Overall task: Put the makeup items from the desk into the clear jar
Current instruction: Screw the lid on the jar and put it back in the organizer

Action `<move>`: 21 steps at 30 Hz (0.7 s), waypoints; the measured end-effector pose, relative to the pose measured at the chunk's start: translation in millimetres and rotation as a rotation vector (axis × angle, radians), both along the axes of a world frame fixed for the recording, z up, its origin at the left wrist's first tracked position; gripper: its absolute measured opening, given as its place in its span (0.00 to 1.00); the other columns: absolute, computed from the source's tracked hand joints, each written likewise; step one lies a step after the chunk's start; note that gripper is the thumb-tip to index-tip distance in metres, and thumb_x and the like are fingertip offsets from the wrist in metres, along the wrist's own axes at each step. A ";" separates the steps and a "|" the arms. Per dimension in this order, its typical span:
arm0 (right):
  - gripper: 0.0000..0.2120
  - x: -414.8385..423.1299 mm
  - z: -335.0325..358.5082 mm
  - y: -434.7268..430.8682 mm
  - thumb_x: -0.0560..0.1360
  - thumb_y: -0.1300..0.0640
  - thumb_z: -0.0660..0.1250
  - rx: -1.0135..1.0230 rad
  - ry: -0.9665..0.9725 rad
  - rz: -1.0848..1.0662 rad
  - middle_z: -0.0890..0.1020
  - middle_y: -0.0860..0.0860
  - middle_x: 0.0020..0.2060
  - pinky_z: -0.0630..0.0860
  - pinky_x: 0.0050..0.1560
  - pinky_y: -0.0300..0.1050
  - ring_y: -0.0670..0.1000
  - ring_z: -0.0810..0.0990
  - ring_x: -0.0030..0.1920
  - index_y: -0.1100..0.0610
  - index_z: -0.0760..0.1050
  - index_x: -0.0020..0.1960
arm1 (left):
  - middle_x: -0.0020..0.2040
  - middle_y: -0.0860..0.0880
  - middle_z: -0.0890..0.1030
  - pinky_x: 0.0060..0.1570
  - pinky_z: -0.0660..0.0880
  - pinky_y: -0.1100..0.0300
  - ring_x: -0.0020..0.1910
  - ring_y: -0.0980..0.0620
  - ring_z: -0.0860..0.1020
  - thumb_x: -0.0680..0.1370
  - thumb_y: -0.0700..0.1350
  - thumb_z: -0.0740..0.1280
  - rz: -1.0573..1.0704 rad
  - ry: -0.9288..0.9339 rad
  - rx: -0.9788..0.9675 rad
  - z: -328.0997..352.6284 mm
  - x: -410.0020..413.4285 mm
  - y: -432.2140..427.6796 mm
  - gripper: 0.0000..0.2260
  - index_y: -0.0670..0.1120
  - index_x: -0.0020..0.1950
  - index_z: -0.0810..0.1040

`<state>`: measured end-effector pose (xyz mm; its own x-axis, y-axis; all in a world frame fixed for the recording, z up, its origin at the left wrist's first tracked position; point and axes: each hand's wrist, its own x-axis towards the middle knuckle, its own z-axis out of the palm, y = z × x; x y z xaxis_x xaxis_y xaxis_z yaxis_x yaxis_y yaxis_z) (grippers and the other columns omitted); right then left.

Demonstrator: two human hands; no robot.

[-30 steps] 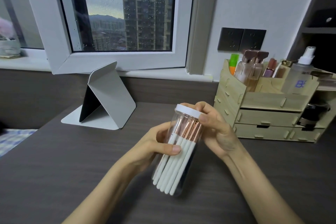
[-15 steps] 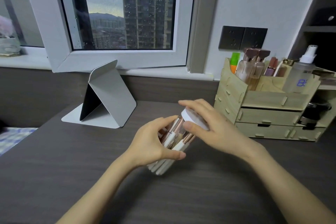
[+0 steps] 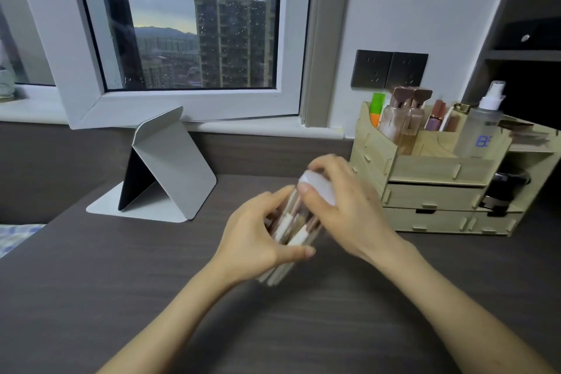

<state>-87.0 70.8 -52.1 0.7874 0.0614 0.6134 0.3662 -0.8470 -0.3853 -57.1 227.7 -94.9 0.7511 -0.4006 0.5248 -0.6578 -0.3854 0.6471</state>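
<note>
I hold a clear jar (image 3: 293,232) tilted over the dark desk (image 3: 121,282), its top leaning away to the right. Several white-handled makeup brushes (image 3: 296,240) with rose-gold ferrules lie inside it. My left hand (image 3: 258,240) wraps around the jar's body. My right hand (image 3: 343,206) grips the white lid (image 3: 317,188) at the jar's top. The jar's lower end shows below my left thumb, blurred by motion.
A wooden organiser (image 3: 440,185) with drawers, bottles and a spray bottle (image 3: 482,127) stands at the right against the wall. A folded grey tablet stand (image 3: 164,167) sits at the back left. An open window frame (image 3: 182,106) juts over the sill.
The jar has gone from nearly upright to tilted and lower toward the desk. My right hand has shifted over the lid, and my left hand has closed further around the body.
</note>
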 end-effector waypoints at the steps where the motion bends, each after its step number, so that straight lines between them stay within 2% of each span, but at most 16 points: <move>1: 0.27 0.2 0.5 -4.2 0.67 0.34 0.57 0.173 0.046 0.029 0.74 0.45 0.52 0.74 0.48 0.48 0.49 0.76 0.49 0.47 0.66 0.61 | 0.46 0.57 0.79 0.46 0.74 0.60 0.47 0.57 0.75 0.55 0.63 0.72 0.034 -0.022 -0.033 5.1 2.9 -4.2 0.33 0.72 0.58 0.65; 3: 0.29 0.9 -3.5 -13.8 0.63 0.34 0.65 0.527 0.127 0.156 0.76 0.44 0.55 0.78 0.53 0.55 0.48 0.78 0.54 0.39 0.64 0.61 | 0.50 0.65 0.79 0.47 0.72 0.68 0.50 0.63 0.75 0.56 0.63 0.73 0.054 -0.030 -0.128 17.4 7.8 -14.8 0.32 0.77 0.57 0.66; 4: 0.27 1.4 -6.0 -18.7 0.62 0.36 0.68 0.639 0.143 0.210 0.77 0.44 0.57 0.78 0.55 0.58 0.48 0.78 0.56 0.35 0.65 0.59 | 0.51 0.69 0.78 0.48 0.71 0.70 0.51 0.66 0.75 0.58 0.62 0.74 0.047 -0.032 -0.164 24.0 10.5 -21.2 0.31 0.76 0.57 0.66; 5: 0.25 1.0 -7.6 -24.1 0.63 0.39 0.69 0.695 0.150 0.247 0.78 0.44 0.57 0.77 0.58 0.59 0.48 0.78 0.58 0.34 0.66 0.57 | 0.51 0.69 0.78 0.50 0.72 0.69 0.52 0.66 0.76 0.59 0.60 0.76 0.030 -0.024 -0.190 30.1 13.5 -28.4 0.31 0.74 0.58 0.67; 7: 0.19 -1.0 -8.3 -35.9 0.68 0.45 0.68 0.727 0.132 0.302 0.79 0.44 0.57 0.75 0.62 0.57 0.46 0.79 0.59 0.37 0.69 0.57 | 0.53 0.64 0.80 0.55 0.74 0.61 0.53 0.64 0.77 0.60 0.58 0.77 -0.029 0.020 -0.242 42.9 19.5 -45.2 0.32 0.65 0.62 0.71; 8: 0.17 -2.4 -6.6 -42.7 0.71 0.48 0.67 0.722 0.115 0.318 0.80 0.43 0.57 0.76 0.62 0.52 0.44 0.78 0.60 0.39 0.70 0.58 | 0.54 0.61 0.81 0.56 0.75 0.56 0.54 0.61 0.78 0.60 0.57 0.78 -0.066 0.052 -0.269 49.9 22.4 -53.5 0.32 0.62 0.62 0.72; 10: 0.17 -4.8 1.9 -57.8 0.72 0.53 0.68 0.710 0.076 0.352 0.81 0.37 0.54 0.76 0.57 0.35 0.37 0.78 0.58 0.39 0.70 0.58 | 0.54 0.57 0.82 0.57 0.75 0.53 0.54 0.57 0.79 0.61 0.53 0.79 -0.168 0.113 -0.320 65.2 28.6 -70.6 0.30 0.59 0.62 0.74; 11: 0.18 -5.6 7.8 -66.4 0.72 0.55 0.68 0.708 0.055 0.359 0.81 0.34 0.52 0.75 0.53 0.29 0.34 0.78 0.56 0.39 0.70 0.57 | 0.53 0.55 0.82 0.56 0.76 0.54 0.53 0.56 0.79 0.63 0.49 0.79 -0.227 0.138 -0.335 73.5 30.9 -79.4 0.28 0.57 0.61 0.75; 13: 0.23 -5.1 18.2 -85.9 0.72 0.61 0.67 0.673 0.021 0.323 0.81 0.32 0.52 0.74 0.50 0.26 0.32 0.77 0.55 0.41 0.68 0.61 | 0.52 0.53 0.82 0.54 0.76 0.59 0.53 0.55 0.79 0.65 0.44 0.78 -0.320 0.171 -0.342 89.5 35.3 -98.2 0.26 0.55 0.60 0.76; 15: 0.33 -3.1 27.4 -101.4 0.70 0.64 0.70 0.577 -0.001 0.256 0.77 0.38 0.59 0.74 0.53 0.28 0.34 0.76 0.58 0.41 0.62 0.67 | 0.49 0.54 0.83 0.48 0.75 0.66 0.50 0.59 0.79 0.66 0.41 0.77 -0.388 0.196 -0.361 103.4 39.1 -117.5 0.24 0.54 0.59 0.77; 17: 0.40 3.5 33.4 -112.8 0.68 0.63 0.74 0.476 -0.070 0.135 0.73 0.42 0.64 0.74 0.60 0.34 0.39 0.73 0.64 0.33 0.57 0.66 | 0.44 0.57 0.83 0.43 0.73 0.70 0.43 0.65 0.78 0.66 0.40 0.77 -0.425 0.203 -0.387 114.6 42.7 -136.5 0.22 0.52 0.58 0.77; 18: 0.42 9.3 35.8 -119.3 0.67 0.62 0.74 0.446 -0.123 0.065 0.72 0.44 0.66 0.73 0.63 0.40 0.42 0.72 0.65 0.31 0.56 0.65 | 0.43 0.57 0.82 0.43 0.73 0.70 0.41 0.67 0.78 0.66 0.40 0.77 -0.426 0.192 -0.389 119.3 43.7 -146.0 0.22 0.51 0.57 0.78; 20: 0.43 21.4 39.3 -132.9 0.66 0.62 0.74 0.452 -0.204 -0.025 0.72 0.42 0.65 0.73 0.65 0.52 0.45 0.72 0.65 0.36 0.55 0.70 | 0.44 0.57 0.81 0.43 0.72 0.71 0.41 0.67 0.76 0.65 0.40 0.77 -0.407 0.157 -0.388 125.6 47.4 -165.0 0.23 0.51 0.57 0.77; 21: 0.44 27.3 40.7 -140.9 0.66 0.63 0.74 0.467 -0.221 -0.055 0.72 0.41 0.65 0.72 0.66 0.54 0.45 0.72 0.65 0.39 0.55 0.71 | 0.45 0.57 0.80 0.43 0.72 0.71 0.42 0.66 0.76 0.64 0.40 0.78 -0.395 0.150 -0.393 128.3 50.0 -173.4 0.26 0.52 0.59 0.76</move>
<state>-59.7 -70.1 -11.4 0.6300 -0.2965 0.7178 0.4419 -0.6232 -0.6452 -7.1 54.3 33.4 0.6613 -0.4627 0.5904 -0.5933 0.1590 0.7891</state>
